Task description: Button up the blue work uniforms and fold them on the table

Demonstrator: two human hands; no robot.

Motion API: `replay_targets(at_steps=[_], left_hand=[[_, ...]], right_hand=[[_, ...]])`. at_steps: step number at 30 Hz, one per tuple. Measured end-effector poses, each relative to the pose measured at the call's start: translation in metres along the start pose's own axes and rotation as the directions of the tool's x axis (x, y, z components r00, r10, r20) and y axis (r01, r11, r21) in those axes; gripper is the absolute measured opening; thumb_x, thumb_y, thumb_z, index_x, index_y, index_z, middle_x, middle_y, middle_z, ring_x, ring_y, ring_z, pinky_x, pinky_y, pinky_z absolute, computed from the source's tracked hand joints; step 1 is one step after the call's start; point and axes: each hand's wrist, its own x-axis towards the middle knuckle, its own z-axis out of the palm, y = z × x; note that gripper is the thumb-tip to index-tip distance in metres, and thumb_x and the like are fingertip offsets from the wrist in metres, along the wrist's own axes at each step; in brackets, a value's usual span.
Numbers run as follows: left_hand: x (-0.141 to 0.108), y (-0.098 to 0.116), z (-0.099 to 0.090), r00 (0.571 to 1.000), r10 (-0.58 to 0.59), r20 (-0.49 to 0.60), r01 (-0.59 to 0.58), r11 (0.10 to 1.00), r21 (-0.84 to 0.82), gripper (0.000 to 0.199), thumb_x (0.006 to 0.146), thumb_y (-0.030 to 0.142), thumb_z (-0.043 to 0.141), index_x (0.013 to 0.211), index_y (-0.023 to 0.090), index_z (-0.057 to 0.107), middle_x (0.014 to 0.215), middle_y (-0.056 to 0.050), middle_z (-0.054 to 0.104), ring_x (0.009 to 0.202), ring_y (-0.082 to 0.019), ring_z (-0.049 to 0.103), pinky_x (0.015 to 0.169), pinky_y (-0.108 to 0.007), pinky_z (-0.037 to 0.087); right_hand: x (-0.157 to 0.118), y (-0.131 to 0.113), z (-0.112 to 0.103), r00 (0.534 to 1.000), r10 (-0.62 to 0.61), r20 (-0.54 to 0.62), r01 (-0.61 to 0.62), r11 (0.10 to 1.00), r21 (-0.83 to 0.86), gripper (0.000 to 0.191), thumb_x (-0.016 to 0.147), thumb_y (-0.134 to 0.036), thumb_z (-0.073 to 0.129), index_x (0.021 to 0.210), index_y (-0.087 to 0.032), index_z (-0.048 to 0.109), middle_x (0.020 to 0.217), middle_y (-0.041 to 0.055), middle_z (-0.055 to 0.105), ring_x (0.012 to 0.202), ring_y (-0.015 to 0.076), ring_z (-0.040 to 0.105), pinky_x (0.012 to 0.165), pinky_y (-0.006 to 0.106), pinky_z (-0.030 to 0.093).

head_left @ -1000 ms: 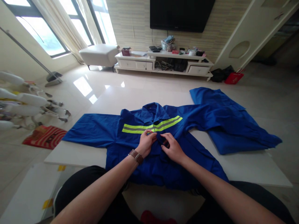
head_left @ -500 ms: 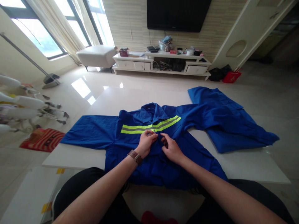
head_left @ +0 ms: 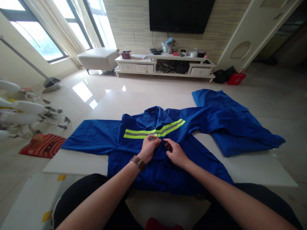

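A blue work jacket [head_left: 134, 163] lies spread on a white table, its collar [head_left: 155, 116] pointing away from me. A yellow-green band with a grey stripe [head_left: 140, 133] crosses its chest. Just below the band, my left hand [head_left: 150, 148], with a brown watch on the wrist, pinches the jacket's front edge. Close on its right, my right hand [head_left: 175, 151] has its fingers curled on the other side of the front opening, closed on the cloth. Any button between the fingertips is too small to make out. Folded blue garment cloth [head_left: 227, 121] lies under the jacket's right-side sleeve.
The white table [head_left: 259, 169] stretches left and right before my knees. Beyond it a low white cabinet [head_left: 130, 66] holds small items beneath a television [head_left: 181, 16]. A red patterned bag [head_left: 43, 146] and white-padded metal equipment [head_left: 26, 107] are at the left.
My right fingers have drawn in slightly toward the left hand at the front opening. The jacket lies as before; the view has shifted a little.
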Motion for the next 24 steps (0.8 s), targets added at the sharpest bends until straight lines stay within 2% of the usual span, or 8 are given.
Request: replay_targets(at_steps=[6, 12, 20, 24], left_hand=[[-0.0002, 0.0009, -0.0002, 0.999, 0.003, 0.034, -0.004, 1.0, 0.031, 0.036, 0.06, 0.011, 0.082, 0.082, 0.018, 0.055, 0.067, 0.0, 0.067, 0.066, -0.013, 0.067, 0.07, -0.024, 0.052], [0.0019, -0.0042, 0.0007, 1.0, 0.001, -0.032, 0.004, 0.989, 0.149, 0.041, 0.058, 0.018, 0.086, 0.078, 0.019, 0.051, 0.061, 0.004, 0.061, 0.057, -0.011, 0.062, 0.062, -0.023, 0.048], [-0.0004, -0.0051, 0.0034, 0.997, 0.061, -0.052, -0.051, 0.984, 0.171, 0.05, 0.056, 0.02, 0.087, 0.09, 0.019, 0.05, 0.064, 0.004, 0.064, 0.06, -0.011, 0.061, 0.062, -0.023, 0.048], [-0.002, -0.0042, 0.0031, 0.994, 0.096, -0.046, -0.088, 0.986, 0.143, 0.057, 0.055, 0.019, 0.088, 0.096, 0.02, 0.048, 0.063, 0.008, 0.06, 0.061, -0.011, 0.061, 0.063, -0.023, 0.048]], right_hand=[[-0.0009, 0.0004, -0.0004, 1.0, 0.001, 0.006, -0.002, 1.0, 0.01, 0.062, 0.067, -0.004, 0.051, 0.125, -0.022, 0.063, 0.092, 0.0011, 0.063, 0.073, 0.0151, 0.057, 0.07, 0.029, 0.049], [-0.0042, 0.0009, 0.0017, 0.998, -0.042, 0.04, 0.043, 0.998, -0.041, 0.067, 0.069, -0.002, 0.051, 0.132, -0.021, 0.062, 0.1, 0.004, 0.065, 0.077, 0.0154, 0.058, 0.074, 0.031, 0.05], [-0.0043, 0.0001, 0.0012, 0.996, -0.055, 0.073, 0.061, 0.994, -0.091, 0.073, 0.07, 0.0, 0.051, 0.14, -0.02, 0.057, 0.103, 0.0057, 0.064, 0.079, 0.0154, 0.058, 0.077, 0.032, 0.051], [-0.005, -0.0009, 0.0008, 0.995, -0.072, 0.071, 0.079, 0.992, -0.097, 0.072, 0.073, -0.002, 0.052, 0.142, -0.019, 0.055, 0.107, 0.0079, 0.065, 0.083, 0.0172, 0.06, 0.08, 0.034, 0.052]])
